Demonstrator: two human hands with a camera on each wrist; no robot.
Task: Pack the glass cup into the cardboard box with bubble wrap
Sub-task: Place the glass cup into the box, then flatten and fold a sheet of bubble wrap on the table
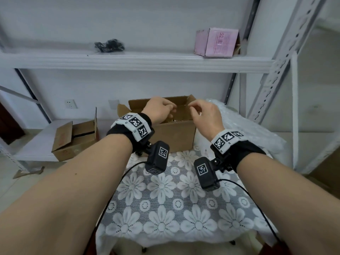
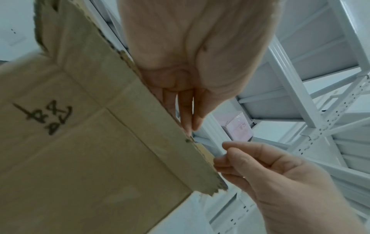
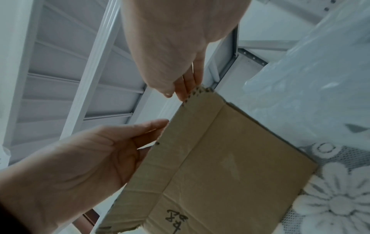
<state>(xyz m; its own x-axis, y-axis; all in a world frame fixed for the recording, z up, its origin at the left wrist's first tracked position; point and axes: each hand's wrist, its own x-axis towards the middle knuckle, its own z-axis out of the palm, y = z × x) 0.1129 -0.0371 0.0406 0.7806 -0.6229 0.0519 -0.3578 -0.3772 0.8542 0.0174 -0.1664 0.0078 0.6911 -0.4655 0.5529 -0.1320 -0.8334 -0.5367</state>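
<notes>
The open cardboard box (image 1: 174, 137) stands at the far end of the lace-covered table, its side and back flaps up. Both hands hover over its opening. My left hand (image 1: 160, 109) pinches the upper edge of the front flap (image 2: 90, 142) between thumb and fingers (image 2: 186, 120). My right hand (image 1: 195, 107) has curled fingers and nips the same flap's right corner (image 3: 200, 95). The box's front wall (image 3: 230, 158) bears handwriting. A heap of bubble wrap (image 1: 248, 126) lies right of the box. No glass cup shows in any view; the box's inside is hidden.
The flower-patterned cloth (image 1: 165, 199) covers the table in front of the box. A second cardboard box (image 1: 73, 138) sits on the low shelf at left. A pink box (image 1: 217, 42) and a black bag (image 1: 109, 45) rest on the upper shelf. Metal rack uprights (image 1: 276, 70) stand at right.
</notes>
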